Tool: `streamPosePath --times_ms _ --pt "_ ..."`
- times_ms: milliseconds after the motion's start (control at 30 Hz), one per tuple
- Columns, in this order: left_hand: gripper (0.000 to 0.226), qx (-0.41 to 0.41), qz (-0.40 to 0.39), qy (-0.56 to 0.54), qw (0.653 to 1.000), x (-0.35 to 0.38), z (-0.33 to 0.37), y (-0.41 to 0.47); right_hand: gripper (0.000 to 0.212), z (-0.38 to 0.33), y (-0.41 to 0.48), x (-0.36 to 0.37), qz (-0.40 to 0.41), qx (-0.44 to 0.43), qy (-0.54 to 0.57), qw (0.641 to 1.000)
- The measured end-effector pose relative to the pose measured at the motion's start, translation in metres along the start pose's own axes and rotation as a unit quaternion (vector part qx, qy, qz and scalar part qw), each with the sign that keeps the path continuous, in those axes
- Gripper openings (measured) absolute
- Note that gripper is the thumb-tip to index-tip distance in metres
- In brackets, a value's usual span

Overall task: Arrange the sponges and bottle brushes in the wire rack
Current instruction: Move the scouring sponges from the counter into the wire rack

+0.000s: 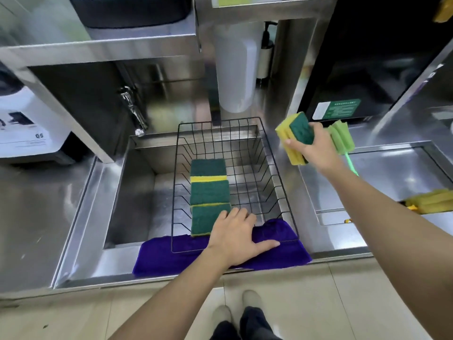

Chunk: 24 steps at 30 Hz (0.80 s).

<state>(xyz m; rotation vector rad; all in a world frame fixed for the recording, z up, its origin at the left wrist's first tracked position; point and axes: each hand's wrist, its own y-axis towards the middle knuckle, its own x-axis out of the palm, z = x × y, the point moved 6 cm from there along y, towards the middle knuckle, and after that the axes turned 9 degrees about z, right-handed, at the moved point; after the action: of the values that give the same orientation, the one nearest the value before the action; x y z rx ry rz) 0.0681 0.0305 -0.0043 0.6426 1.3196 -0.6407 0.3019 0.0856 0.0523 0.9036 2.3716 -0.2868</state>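
Observation:
A black wire rack (pixel 274 182) sits over the sink. Three green-and-yellow sponges (pixel 209 190) lie in a row along its left side, green face up. My left hand (pixel 235 234) rests flat on the rack's near edge, fingers touching the nearest sponge and thumb spread over a purple cloth. My right hand (pixel 316 148) is raised to the right of the rack, gripping a stack of yellow-and-green sponges (pixel 295 138). Behind that hand lies a green bottle brush (pixel 342 138) with a thin green handle. A yellow brush (pixel 429 201) lies at the right edge.
A purple cloth (pixel 171 256) hangs over the sink's front rim under the rack. A tap (pixel 133 111) stands at the sink's back left. A second basin (pixel 382 173) lies to the right. A white cylinder (pixel 235 69) and a pump bottle (pixel 266 52) stand behind the rack.

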Motion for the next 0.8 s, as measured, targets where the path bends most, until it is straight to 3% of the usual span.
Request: streamPosePath --times_ms 333,600,800 --pt "0.085 -0.026 0.029 -0.007 0.999 -0.006 -0.028 -0.028 0.076 -0.048 -0.011 0.088 -0.09 -0.053 -0.091 0.99" --pt "0.079 -0.036 0.01 0.004 0.999 -0.007 -0.032 -0.031 0.073 -0.058 -0.004 0.133 -0.082 -0.06 -0.115 0.988" --pt "0.077 -0.029 0.01 -0.008 0.999 -0.005 -0.032 -0.03 0.068 -0.073 0.01 0.163 -0.101 -0.119 -0.173 0.972"
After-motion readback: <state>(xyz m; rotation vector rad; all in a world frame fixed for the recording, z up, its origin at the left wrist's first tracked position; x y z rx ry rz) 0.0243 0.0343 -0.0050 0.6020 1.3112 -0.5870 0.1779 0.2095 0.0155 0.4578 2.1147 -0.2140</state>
